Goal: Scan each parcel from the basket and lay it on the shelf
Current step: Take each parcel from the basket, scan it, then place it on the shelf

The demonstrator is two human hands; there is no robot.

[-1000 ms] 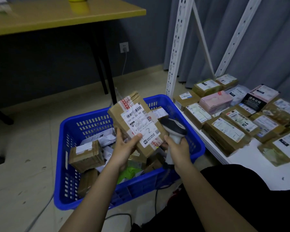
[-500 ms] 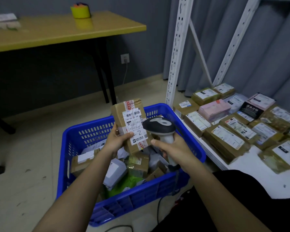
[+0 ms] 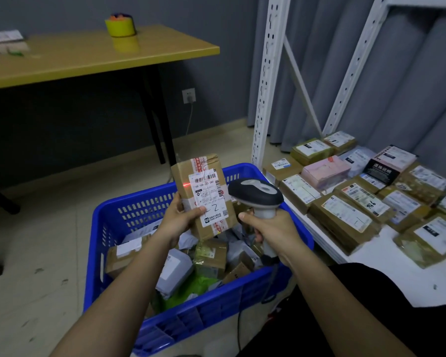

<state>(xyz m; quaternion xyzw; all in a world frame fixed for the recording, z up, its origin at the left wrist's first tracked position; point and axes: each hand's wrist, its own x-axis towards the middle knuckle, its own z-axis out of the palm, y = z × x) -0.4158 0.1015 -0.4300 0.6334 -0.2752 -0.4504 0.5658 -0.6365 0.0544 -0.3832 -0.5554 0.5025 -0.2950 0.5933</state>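
The left hand (image 3: pixel 177 219) held a brown cardboard parcel (image 3: pixel 204 195) above the blue basket (image 3: pixel 106 222), fingers curled behind its left edge and the thumb pressed on the lower part of its white label (image 3: pixel 208 195). The parcel stood nearly upright, its top tipped slightly to the left, with the label facing the camera; a handwritten "2" showed low on the label, and red-printed tape ran across the box's top and bottom. A red scan line (image 3: pixel 186 185) glowed at the label's left edge, just under the barcode.

The right hand (image 3: pixel 271 229) gripped the pale handle of a barcode scanner (image 3: pixel 256 193), fingers wrapped round it, the dark grey head sitting just right of the parcel and aimed toward it. A cable (image 3: pixel 240 328) ran down in front of the basket.

Inside the basket lay a jumble of other packages: small brown boxes, grey mailer bags and a green bag (image 3: pixel 188 289). The basket sat on the tiled floor (image 3: pixel 36 253) beside a low white shelf (image 3: pixel 402 276), on which many labelled parcels (image 3: pixel 345 215) already lay flat in rows, among them a pink one (image 3: pixel 325 170) and a black one (image 3: pixel 381 171). White perforated uprights (image 3: pixel 267 73) rose from the shelf before a grey curtain (image 3: pixel 410 86). Farther back on the left stood a yellow-topped desk (image 3: pixel 88 57) carrying a yellow roll of tape (image 3: pixel 120 27).
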